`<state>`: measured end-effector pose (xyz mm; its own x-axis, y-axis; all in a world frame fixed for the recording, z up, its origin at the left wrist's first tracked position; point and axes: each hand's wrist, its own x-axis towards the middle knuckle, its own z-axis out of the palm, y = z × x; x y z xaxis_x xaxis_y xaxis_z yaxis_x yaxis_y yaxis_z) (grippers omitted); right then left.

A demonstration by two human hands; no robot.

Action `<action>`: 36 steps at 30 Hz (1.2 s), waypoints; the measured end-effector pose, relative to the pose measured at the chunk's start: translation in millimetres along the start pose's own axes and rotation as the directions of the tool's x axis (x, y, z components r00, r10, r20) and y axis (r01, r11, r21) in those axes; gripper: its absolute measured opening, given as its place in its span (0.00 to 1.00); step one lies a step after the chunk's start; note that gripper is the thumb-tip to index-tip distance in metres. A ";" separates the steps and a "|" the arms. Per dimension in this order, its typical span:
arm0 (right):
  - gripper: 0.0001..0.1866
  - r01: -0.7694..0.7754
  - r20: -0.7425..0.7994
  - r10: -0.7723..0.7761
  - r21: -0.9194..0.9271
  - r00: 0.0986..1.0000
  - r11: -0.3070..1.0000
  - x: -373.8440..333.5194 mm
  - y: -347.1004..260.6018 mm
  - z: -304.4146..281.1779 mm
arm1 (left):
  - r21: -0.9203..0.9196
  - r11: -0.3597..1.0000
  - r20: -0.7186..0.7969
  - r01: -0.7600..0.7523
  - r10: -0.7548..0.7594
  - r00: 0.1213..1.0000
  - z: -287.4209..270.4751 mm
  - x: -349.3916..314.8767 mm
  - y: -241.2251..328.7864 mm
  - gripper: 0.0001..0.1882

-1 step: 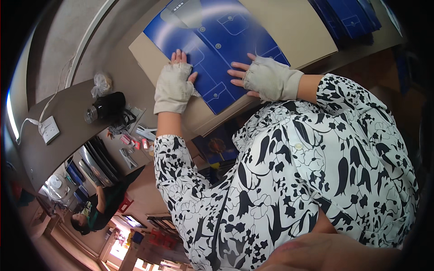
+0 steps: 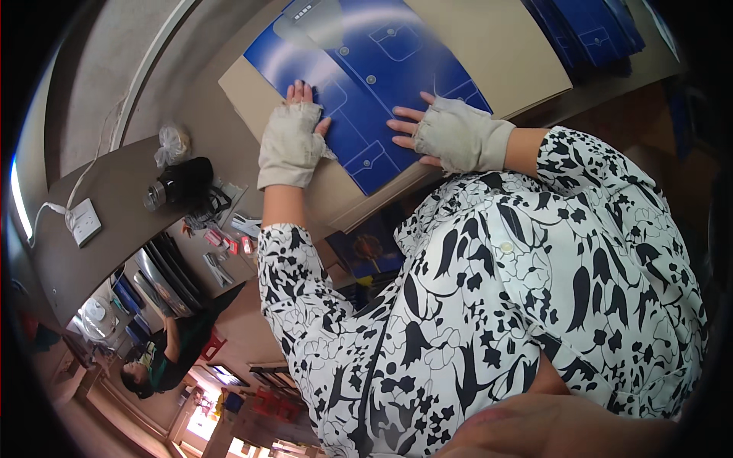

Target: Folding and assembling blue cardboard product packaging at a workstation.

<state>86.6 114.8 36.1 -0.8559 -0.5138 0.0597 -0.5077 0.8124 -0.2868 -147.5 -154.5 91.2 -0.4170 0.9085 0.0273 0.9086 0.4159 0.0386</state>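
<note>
A glossy blue sheet (image 2: 372,107), printed like a buttoned jacket with pockets and a grey collar area, lies flat on a stack of beige boards (image 2: 504,46). My left hand (image 2: 294,141), in an off-white fingerless glove, is open along the sheet's left edge, its fingertips pointing away from me. Over the sheet's right side, near its close edge, my right hand (image 2: 454,133) spreads its fingers, gloved the same way. Both hands appear to rest on the sheet and grip nothing.
More blue printed pieces (image 2: 592,34) are piled at the far right. On the left are a dark bottle (image 2: 183,182), a crumpled plastic bag (image 2: 172,145), a white power socket (image 2: 85,223) and small red-and-white items (image 2: 229,243). Another person (image 2: 156,362) works at the lower left.
My left hand has shifted very slightly away from me and to the left. The sheet looks the same, and both hands stay spread on it.
</note>
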 end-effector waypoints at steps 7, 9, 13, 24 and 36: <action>0.32 -0.064 0.078 0.057 0.091 0.995 0.994 -39.6 -29.1 -7.6 | 0.109 0.994 -0.049 0.020 -0.014 0.999 10.7 60.2 -35.3 0.37; 0.32 -0.100 0.150 0.085 0.099 0.985 0.990 -39.1 -33.0 -14.0 | 0.117 0.993 -0.095 0.012 -0.001 0.995 20.2 79.1 -56.8 0.37; 0.31 -0.088 0.216 0.063 0.106 0.974 0.990 -26.3 -41.7 -23.2 | 0.375 0.916 -0.189 0.142 -0.074 0.979 29.9 90.0 -110.7 0.36; 0.31 0.008 -0.111 0.005 0.121 0.994 0.993 -32.8 -15.1 11.9 | 0.091 0.981 -0.205 0.173 -0.151 0.967 29.2 68.4 78.3 0.43; 0.32 -0.011 -0.146 0.019 0.055 0.989 0.998 -6.4 -7.6 6.6 | 0.169 0.938 -0.117 0.301 -0.285 0.952 27.7 83.1 116.1 0.37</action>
<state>96.6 110.0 31.6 -0.8706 -0.4526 0.1928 -0.4920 0.8018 -0.3393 -76.0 -29.6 70.2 -0.6583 0.7412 0.1314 0.7309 0.6711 -0.1240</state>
